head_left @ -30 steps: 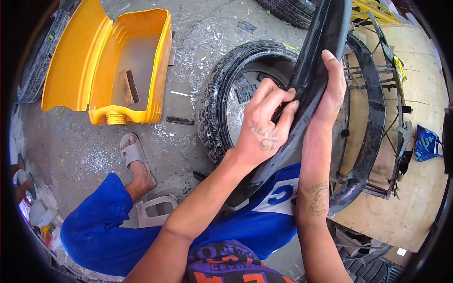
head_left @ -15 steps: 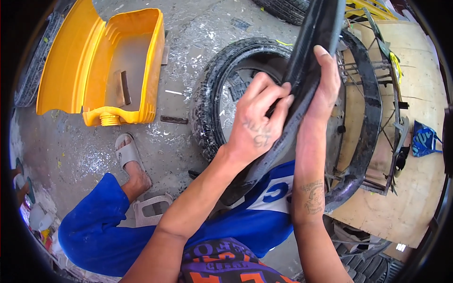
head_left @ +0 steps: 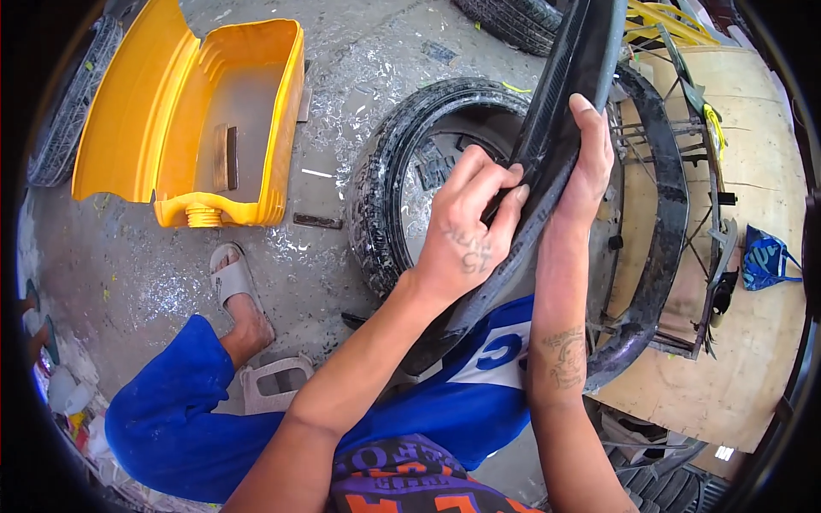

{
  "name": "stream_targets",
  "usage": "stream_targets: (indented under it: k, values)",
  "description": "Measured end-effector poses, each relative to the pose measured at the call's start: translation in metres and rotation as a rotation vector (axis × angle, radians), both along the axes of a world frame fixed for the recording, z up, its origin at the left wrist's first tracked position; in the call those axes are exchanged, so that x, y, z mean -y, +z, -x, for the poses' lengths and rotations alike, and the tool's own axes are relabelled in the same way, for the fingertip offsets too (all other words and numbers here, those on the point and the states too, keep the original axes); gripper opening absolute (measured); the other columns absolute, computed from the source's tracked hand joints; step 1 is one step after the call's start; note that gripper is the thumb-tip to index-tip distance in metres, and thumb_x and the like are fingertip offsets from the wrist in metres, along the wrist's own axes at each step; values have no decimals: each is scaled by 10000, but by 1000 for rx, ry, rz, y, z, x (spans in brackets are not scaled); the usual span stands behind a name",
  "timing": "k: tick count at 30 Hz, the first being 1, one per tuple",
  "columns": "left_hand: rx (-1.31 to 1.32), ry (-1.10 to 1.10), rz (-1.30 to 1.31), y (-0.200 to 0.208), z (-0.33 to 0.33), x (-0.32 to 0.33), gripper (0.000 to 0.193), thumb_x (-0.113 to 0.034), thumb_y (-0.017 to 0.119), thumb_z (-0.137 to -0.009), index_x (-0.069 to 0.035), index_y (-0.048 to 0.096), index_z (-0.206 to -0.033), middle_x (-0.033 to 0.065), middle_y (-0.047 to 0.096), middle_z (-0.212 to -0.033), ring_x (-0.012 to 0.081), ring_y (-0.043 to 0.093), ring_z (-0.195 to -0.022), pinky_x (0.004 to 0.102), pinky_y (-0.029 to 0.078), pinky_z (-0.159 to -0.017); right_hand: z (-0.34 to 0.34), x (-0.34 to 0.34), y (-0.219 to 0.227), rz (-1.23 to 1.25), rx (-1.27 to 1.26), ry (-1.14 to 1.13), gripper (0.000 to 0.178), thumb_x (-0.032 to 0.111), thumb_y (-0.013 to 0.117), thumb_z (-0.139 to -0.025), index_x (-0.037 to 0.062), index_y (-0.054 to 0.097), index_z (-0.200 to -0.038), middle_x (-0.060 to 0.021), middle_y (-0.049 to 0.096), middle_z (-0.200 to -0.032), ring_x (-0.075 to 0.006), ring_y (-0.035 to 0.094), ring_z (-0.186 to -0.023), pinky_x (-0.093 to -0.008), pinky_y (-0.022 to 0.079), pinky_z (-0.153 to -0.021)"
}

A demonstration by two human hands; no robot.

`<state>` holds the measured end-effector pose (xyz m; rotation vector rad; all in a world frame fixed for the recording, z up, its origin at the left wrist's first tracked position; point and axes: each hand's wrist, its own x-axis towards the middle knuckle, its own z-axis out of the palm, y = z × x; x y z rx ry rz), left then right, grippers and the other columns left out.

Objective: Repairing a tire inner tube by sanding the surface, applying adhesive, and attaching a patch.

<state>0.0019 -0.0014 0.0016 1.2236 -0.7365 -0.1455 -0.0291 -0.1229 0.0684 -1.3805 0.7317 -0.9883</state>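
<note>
A long, curved black part with a woven carbon-fibre look and a channel-like shape slants up from my lap past the frame's top edge. My right hand is closed on its right side, thumb laid along the upper edge. Against its left face my left hand is bent, with thumb and fingertips pinched together at the surface. Whatever sits between those fingertips is hidden. Below the part, a dusty tyre lies flat on the floor.
At the left stands a cut-open yellow jerrycan holding cloudy water and a dark-edged block. A dark strip lies beside it. A black curved frame rests against plywood at right, near a blue bag. Another tyre is behind.
My left hand has shifted slightly down along the black part, still pinched. My right hand keeps its hold. The view has tilted a little, and the block in the water sits at a different angle.
</note>
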Motion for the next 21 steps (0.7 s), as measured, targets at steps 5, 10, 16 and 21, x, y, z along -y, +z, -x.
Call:
stream_targets:
  k: [5,10,16,21]
  values:
    - [-45,-26,-3,-5,9,-10,127,70,776,-875,39,732,-991,81,584,-867,142,549,-657,300,434,-587,3,-1,-3,2,-7,-27,292,239,687,-976,53,693,-1201,-11,658,-929,-83,609,-736,-231,479,-640]
    - [-36,-27,-4,-9,9,-9,150,83,762,-880,48,738,-1024,93,595,-883,145,557,-655,301,444,-592,3,0,-3,-3,-22,-42,299,229,683,-979,45,691,-1215,-6,658,-931,-78,602,-761,-230,475,-666]
    - [40,6,14,-2,3,-6,138,79,760,-880,40,729,-1009,92,587,-865,164,551,-660,314,447,-599,3,-2,0,6,-18,-18,273,242,686,-978,50,687,-1170,4,636,-903,-76,592,-741,-235,457,-636]
    - [73,-1,41,5,-11,12,152,52,770,-881,47,708,-1020,100,568,-849,174,555,-684,320,451,-612,2,1,-2,2,9,0,338,248,688,-977,41,685,-1243,-13,657,-931,-83,612,-755,-239,479,-628]
